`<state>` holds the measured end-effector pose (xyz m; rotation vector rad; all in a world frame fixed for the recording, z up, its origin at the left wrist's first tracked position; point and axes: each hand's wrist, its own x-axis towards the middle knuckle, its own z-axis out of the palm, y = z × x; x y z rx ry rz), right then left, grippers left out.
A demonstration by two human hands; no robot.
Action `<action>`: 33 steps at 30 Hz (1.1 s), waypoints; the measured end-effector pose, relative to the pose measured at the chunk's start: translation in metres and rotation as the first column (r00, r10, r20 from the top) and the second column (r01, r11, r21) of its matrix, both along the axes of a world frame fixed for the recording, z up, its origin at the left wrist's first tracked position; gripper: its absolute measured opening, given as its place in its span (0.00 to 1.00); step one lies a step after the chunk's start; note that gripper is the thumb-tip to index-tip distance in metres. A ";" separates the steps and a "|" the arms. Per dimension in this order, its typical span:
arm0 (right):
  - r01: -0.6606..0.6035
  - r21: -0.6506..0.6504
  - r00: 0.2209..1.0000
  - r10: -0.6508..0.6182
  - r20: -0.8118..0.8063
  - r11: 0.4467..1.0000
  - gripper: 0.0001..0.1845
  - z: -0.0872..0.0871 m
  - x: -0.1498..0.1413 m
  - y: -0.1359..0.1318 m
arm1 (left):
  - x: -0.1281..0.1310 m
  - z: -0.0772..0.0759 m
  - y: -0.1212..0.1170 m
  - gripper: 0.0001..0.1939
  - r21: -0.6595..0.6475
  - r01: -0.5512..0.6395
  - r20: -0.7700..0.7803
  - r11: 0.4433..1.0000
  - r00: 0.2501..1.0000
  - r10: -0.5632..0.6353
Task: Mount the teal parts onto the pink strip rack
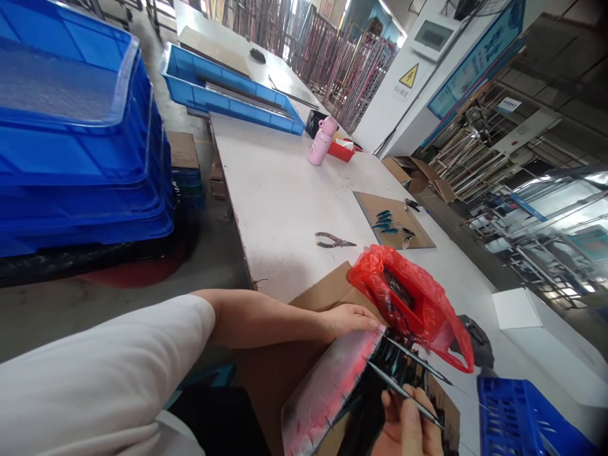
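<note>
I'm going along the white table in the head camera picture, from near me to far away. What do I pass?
Red plastic bag → pair of pliers → brown cardboard sheet → pink water bottle → blue plastic tray

Your left hand (pixel 349 320) is resting on a paint-stained board (pixel 327 386), with a red plastic bag (pixel 403 297) crowding the space just beyond it. Your right hand (pixel 406 427), gripping a slim metal tool (pixel 403 392), is sitting between the board and a blue plastic crate (pixel 517 418), which is blocking the way to the right. Room is opening forward along the white bench (pixel 280 209) up to the pliers (pixel 335 239) and a cardboard sheet (pixel 394 218).
</note>
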<state>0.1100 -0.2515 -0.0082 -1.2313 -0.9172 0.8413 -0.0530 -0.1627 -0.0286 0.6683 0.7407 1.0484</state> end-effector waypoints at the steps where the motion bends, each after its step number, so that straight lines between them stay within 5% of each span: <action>1: 0.021 0.006 1.000 -0.020 -0.007 1.000 0.18 0.002 -0.010 0.001 | 0.001 -0.002 0.001 0.25 0.002 -0.006 0.001 1.000 1.000 0.006; 5: 0.048 -0.042 0.956 -0.034 0.291 0.998 0.20 0.009 -0.034 -0.003 | 0.007 -0.008 0.002 0.25 -0.001 -0.017 0.007 1.000 1.000 0.017; 10: 0.097 -0.106 0.627 0.022 0.779 0.990 0.20 0.015 -0.050 -0.008 | 0.010 -0.012 0.001 0.25 0.007 -0.044 -0.068 0.999 0.997 0.044; 17: -0.079 -0.171 0.548 0.186 0.815 0.982 0.26 0.022 -0.062 0.010 | 0.010 -0.015 0.000 0.25 0.017 -0.026 -0.048 1.000 0.998 0.027; 18: -0.077 -0.188 0.564 0.199 0.802 0.979 0.25 0.021 -0.059 0.011 | 0.010 -0.015 0.001 0.25 0.017 -0.029 -0.062 0.999 0.998 0.030; 20: -0.014 -0.147 0.712 0.113 0.693 0.989 0.22 0.016 -0.048 0.012 | 0.009 -0.014 0.001 0.25 0.012 -0.038 -0.092 0.999 0.995 0.039; 23: 0.052 -0.012 0.980 -0.049 0.192 0.999 0.15 0.002 -0.021 0.011 | 0.007 -0.009 0.000 0.26 0.001 -0.025 -0.077 1.000 0.997 0.025; 27: -0.011 -0.044 0.963 -0.002 -0.271 0.999 0.13 -0.014 0.003 0.015 | 0.003 0.001 -0.002 0.26 -0.009 0.008 -0.091 1.000 0.996 -0.009; 33: -0.031 -0.180 0.921 -0.042 -0.387 0.983 0.10 -0.011 -0.014 0.026 | 0.003 -0.001 -0.003 0.25 0.036 0.006 -0.101 0.999 0.995 -0.002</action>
